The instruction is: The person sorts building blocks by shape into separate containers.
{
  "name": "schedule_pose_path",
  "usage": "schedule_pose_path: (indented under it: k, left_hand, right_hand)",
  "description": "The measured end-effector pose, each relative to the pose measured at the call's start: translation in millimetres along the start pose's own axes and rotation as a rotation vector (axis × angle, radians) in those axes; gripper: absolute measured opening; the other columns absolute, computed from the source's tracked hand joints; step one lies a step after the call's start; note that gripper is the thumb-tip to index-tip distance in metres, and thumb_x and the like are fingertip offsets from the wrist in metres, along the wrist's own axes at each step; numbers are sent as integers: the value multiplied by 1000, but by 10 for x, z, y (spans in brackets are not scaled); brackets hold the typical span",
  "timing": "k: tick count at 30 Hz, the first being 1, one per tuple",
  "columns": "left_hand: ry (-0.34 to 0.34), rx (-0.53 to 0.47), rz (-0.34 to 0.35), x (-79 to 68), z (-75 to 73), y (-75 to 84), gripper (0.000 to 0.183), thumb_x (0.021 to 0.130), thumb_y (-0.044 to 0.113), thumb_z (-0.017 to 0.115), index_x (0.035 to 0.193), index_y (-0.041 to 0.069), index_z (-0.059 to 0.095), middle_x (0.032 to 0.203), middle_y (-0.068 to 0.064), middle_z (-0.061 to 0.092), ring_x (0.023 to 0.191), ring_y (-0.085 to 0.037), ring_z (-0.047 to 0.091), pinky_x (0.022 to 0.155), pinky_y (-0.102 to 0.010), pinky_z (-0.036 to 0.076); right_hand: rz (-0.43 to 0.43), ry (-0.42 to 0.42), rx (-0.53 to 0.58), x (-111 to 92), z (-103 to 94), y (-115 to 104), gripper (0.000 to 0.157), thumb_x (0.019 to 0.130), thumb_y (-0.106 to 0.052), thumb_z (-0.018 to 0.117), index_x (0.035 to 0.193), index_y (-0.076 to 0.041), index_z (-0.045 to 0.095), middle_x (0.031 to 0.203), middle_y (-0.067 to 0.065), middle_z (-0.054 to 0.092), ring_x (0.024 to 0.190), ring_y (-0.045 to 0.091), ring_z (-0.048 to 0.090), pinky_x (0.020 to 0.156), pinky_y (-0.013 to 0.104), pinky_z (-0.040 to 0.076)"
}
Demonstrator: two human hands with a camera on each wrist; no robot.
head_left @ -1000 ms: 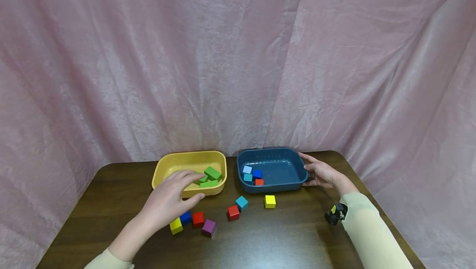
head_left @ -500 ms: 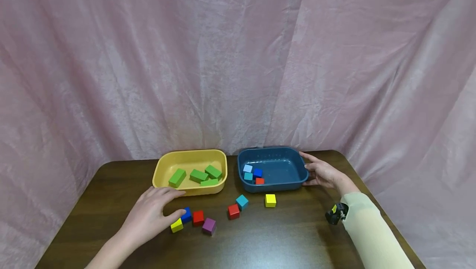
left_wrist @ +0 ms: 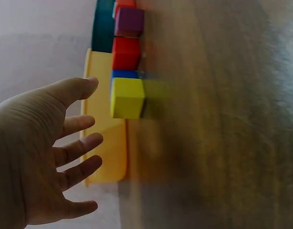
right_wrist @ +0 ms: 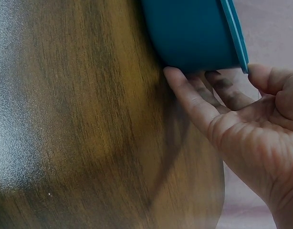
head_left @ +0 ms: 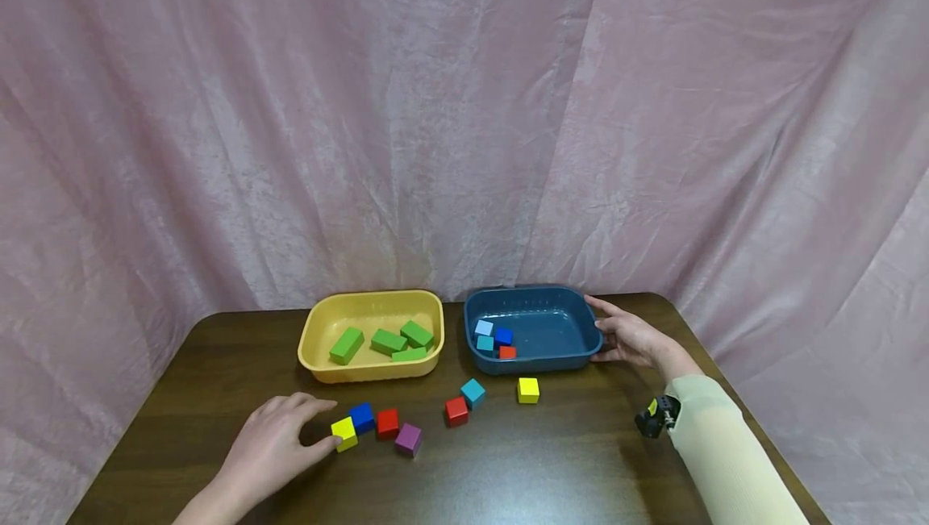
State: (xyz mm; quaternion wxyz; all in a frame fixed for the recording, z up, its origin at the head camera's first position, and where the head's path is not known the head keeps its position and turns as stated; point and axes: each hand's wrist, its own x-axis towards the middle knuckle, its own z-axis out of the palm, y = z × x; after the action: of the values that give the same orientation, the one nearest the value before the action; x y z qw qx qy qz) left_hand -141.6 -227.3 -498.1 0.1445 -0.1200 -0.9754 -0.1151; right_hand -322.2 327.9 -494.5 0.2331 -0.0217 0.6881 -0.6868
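My left hand is low over the table, fingers spread, just left of a yellow cube; its thumb tip overlaps that cube in the head view. In the left wrist view the yellow cube stands apart from the fingertips, nothing in the grasp. Close by are a blue cube, a red cube and a purple cube. At the right end of the dark blue tray, my right hand rests extended fingers against the wall, touching near the base and rim.
A yellow tray with several green blocks stands back left. Several small cubes lie in the blue tray's left end. Farther right on the table are a second red cube, a teal cube and another yellow cube.
My left hand has drawn back from above the yellow tray, down and left to beside the yellow cube. The right hand stays at the blue tray.
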Motion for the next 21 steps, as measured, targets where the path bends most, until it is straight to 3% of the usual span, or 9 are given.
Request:
schedule_pose_path:
  k: [9,21]
  left_hand:
    - [-51,-2,-64,-28,168,-32,50,66,60,72,102,26,67,99,9,59,99,-25,52,91,-57,32]
    - [-82,-14,-84,-11,269,-8,46,66,53,76,100,24,65,97,8,60,97,-24,53,90,-56,34]
  right_hand:
    - [-9,-12,-2,-14,-4,-10,57,100,-10,31,149,-31,12,137,30,31,117,45,44,90,63,36]
    - [-10,-11,3,-2,-2,9,58,100,-9,32,150,-30,11,133,32,33,114,44,47,90,63,35]
